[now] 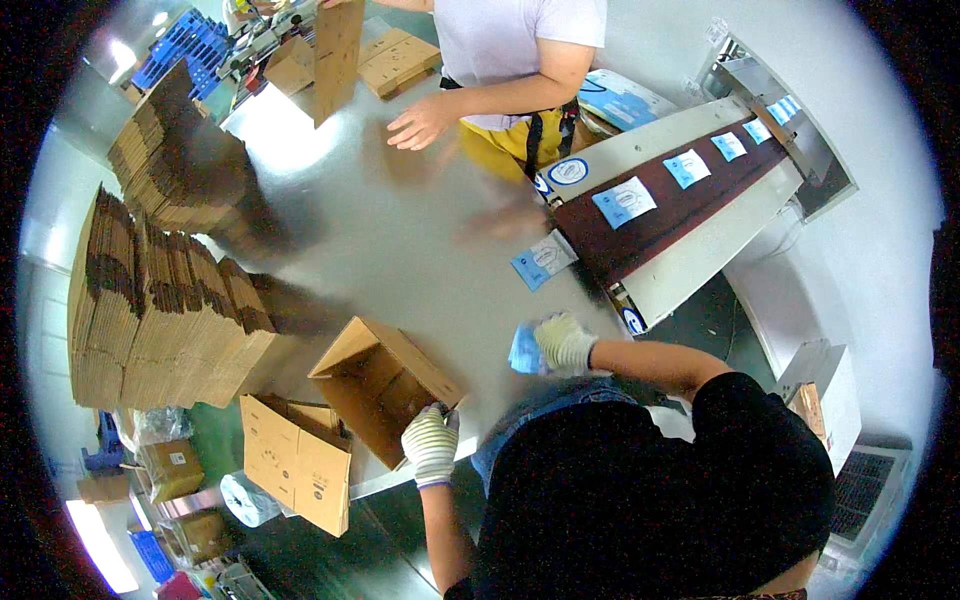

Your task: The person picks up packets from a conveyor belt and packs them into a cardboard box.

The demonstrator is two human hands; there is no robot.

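My left hand (430,447), in a striped knit glove, is closed on the near right corner of an open cardboard box (385,390). The box stands tilted to my view on the metal table, and its inside looks bare and brown. In a matching glove, my right hand (566,342) grips a blue and white packet (523,350) low over the table's near side; whether there is more than one packet under the fingers is hidden. Beyond that hand, a single packet (545,259) lies at the end of a dark conveyor belt (655,245), which carries several more alike.
Tall stacks of flattened cartons (170,330) stand on the left of the metal table (330,200). A folded carton (295,462) hangs at the near left edge. Across the table, a co-worker's hand (420,122) reaches over the surface, near an upright cardboard sheet (338,60).
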